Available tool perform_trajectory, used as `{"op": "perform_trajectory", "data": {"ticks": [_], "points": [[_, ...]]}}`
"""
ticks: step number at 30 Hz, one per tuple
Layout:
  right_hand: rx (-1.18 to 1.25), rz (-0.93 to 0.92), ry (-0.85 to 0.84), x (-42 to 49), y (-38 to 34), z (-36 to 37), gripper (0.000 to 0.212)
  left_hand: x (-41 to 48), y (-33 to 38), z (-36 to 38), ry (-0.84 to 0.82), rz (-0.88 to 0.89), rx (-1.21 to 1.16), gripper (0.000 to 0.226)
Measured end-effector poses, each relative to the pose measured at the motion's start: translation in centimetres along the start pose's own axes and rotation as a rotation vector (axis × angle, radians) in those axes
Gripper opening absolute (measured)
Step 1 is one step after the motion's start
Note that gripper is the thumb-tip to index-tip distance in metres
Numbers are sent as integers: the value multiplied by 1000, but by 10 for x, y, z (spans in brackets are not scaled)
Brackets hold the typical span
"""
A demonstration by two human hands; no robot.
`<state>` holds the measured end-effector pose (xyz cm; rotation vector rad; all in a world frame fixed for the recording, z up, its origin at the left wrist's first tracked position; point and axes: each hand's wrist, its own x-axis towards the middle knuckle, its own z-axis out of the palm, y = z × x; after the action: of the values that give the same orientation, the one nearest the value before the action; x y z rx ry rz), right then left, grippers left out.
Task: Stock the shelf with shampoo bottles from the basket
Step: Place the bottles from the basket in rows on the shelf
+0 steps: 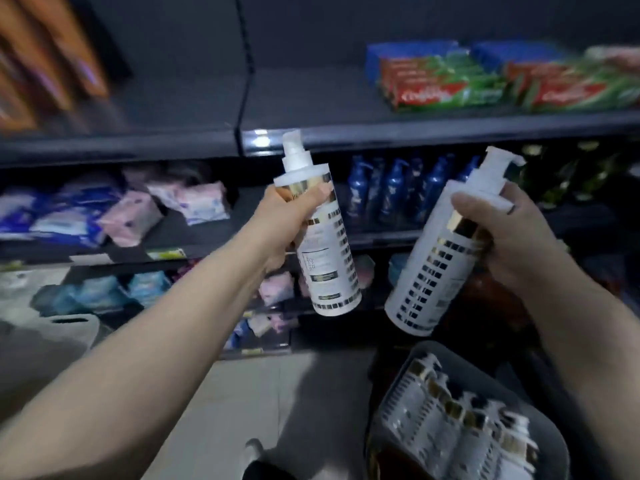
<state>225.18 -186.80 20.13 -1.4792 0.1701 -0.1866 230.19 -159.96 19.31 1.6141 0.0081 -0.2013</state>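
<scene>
Red toothpaste boxes (446, 88) lie above blue bottles (394, 188), pastel packets (194, 202) further left.

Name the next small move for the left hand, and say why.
Probably raise the left hand and its bottle onto the bare upper shelf, left of the toothpaste boxes: the bottle is near upright, pump just at that shelf's edge.

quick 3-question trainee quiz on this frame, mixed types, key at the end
1. True or false: the left hand is empty.
2. The spare white bottles lie: A) in the basket B) on the floor C) on the top shelf.
3. Fill in: the right hand grips ___ bottle(s).
Key: 1 false, it grips a pump bottle. 2 A. 3 one, the tilted bottle.
</scene>
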Motion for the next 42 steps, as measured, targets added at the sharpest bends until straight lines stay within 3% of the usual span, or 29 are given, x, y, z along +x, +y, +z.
{"op": "perform_trajectory", "data": {"ticks": [3, 8, 10, 13, 16, 19, 24, 29, 37, 42], "points": [[55, -12, -96, 15, -37, 50, 49, 5, 36, -52, 12, 99, -25, 17], [98, -119, -181, 42, -79, 142, 31, 16, 98, -139, 122, 272, 35, 23], [117, -166, -209, 51, -96, 178, 37, 23, 121, -173, 164, 351, 73, 30], [142, -237, -251, 60, -119, 232, 61, 35, 153, -220, 188, 464, 133, 58], [175, -303, -271, 69, -132, 280, 68, 50, 176, -258, 234, 465, 118, 75], [197, -337, -251, 80, -134, 320, 60, 70, 183, -286, 266, 495, 97, 63], [177, -371, -210, 105, -128, 362, 51, 101, 177, -320, 301, 468, 124, 67], [161, -402, -202, 141, -128, 383, 43, 133, 163, -345, 309, 465, 181, 46], [119, -434, -312, 208, -129, 440, 45, 169, 146, -362, 322, 402, 215, 71], [70, -417, -355, 252, -109, 491, 51, 181, 128, -372, 440, 395, 189, 64]]}}
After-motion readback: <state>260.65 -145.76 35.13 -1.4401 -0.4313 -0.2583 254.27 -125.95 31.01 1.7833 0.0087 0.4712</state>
